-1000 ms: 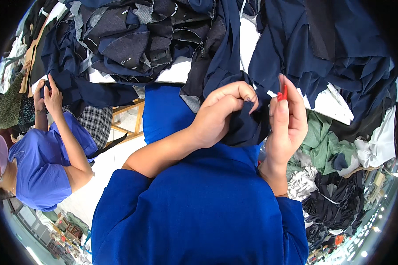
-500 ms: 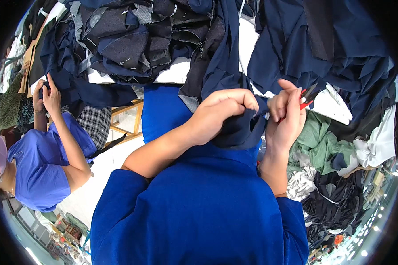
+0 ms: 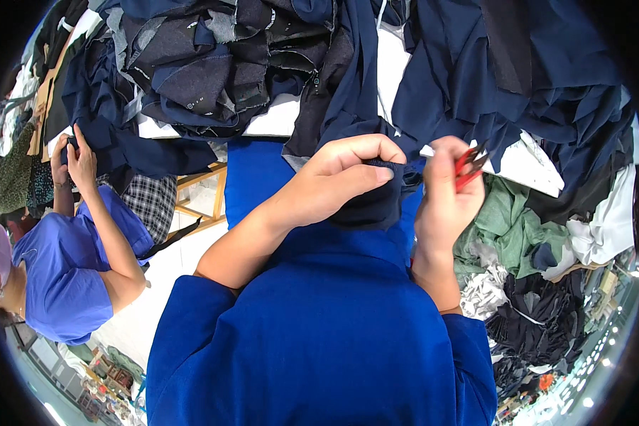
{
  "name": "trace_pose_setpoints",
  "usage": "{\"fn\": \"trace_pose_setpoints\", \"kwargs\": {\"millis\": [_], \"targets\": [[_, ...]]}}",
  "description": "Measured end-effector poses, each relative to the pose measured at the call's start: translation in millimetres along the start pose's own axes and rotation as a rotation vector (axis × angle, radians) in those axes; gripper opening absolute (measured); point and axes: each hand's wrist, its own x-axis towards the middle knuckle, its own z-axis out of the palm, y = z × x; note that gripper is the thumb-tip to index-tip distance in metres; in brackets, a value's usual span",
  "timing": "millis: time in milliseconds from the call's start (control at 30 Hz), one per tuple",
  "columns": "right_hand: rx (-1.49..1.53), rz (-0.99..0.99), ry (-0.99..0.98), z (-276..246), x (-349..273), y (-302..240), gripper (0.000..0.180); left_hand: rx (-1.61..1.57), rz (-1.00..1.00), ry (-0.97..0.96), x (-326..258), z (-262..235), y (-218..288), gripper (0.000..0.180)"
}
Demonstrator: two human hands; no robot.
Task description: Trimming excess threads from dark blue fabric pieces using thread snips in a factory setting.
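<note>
Head view: the left hand (image 3: 344, 170) is curled, with a dark navy cloth piece (image 3: 370, 207) pinched between thumb and bent fingers. The cloth is hung just in front of the person's blue top (image 3: 319, 319), on the near side of the white table (image 3: 536, 167). By the right hand (image 3: 447, 188), slightly blurred, red-handled snips (image 3: 468, 169) are gripped in curled fingers, dark blades pointed to the far right; how far the blades are parted cannot be told. Snips and cloth are held apart. On the table, dark garment pieces (image 3: 195, 82) are heaped far left of centre, navy fabric (image 3: 451, 85) far right. To the right, crumpled green cloth (image 3: 511, 224) is seen, with dark scraps (image 3: 536, 323) piled nearer. At left, a co-worker (image 3: 67, 266) in purple-blue is seen, both hands raised beside navy fabric; checked cloth (image 3: 149, 202) and a wooden frame (image 3: 220, 192) are placed between.
</note>
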Motion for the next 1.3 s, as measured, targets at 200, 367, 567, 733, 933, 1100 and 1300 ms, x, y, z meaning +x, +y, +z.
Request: {"fn": "trace_pose_setpoints", "kwargs": {"millis": [200, 367, 567, 733, 933, 1100, 1300], "targets": [[0.127, -0.045, -0.202, -9.6, 2.5, -5.4, 0.023, 0.016, 0.067, -0.024, 3.1, -7.9, -4.9, 0.015], [-0.267, -0.370, -0.240, -1.2, -7.5, 0.8, 0.013, -0.190, -0.010, -0.020, 4.6, 2.1, -7.3, 0.017], [0.064, -0.189, 0.068, -7.6, 5.8, 0.0, 0.014, -0.300, -0.034, -0.034, 6.7, 12.8, -6.1, 0.022], [-0.165, -0.350, -0.213, -7.5, -0.5, -6.0, 0.016, -0.571, -0.037, -0.188, 7.7, -1.8, -16.9, 0.023], [-0.249, -0.501, -0.185, 3.5, -3.1, -3.7, 0.013, -0.542, -0.129, -0.026, 6.0, 4.1, -14.8, 0.023], [0.317, -0.041, 0.058, -8.4, 17.5, -7.8, 0.018, -0.419, -0.145, 0.001, 4.9, 12.1, -5.1, 0.022], [0.150, 0.107, -0.364, 0.0, -9.6, -15.1, 0.035, -0.343, -0.024, 0.020, 4.9, 6.7, -8.4, 0.020]]}}
